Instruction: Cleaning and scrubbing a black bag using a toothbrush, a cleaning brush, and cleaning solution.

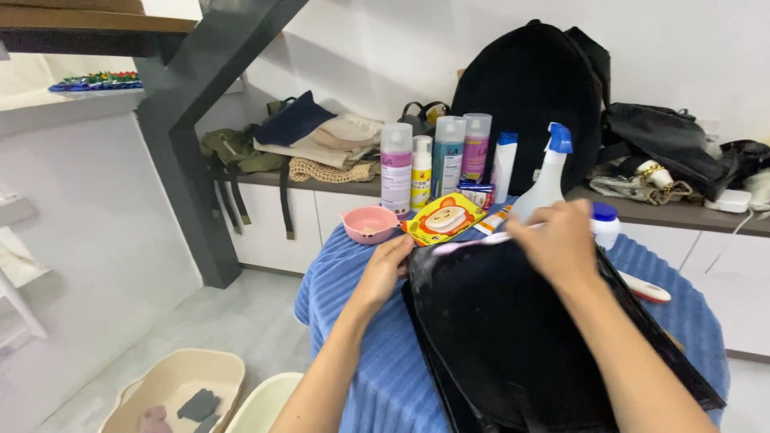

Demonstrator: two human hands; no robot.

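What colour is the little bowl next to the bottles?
The little bowl is pink. The head view shows it on the blue cloth, just beyond the left hand.
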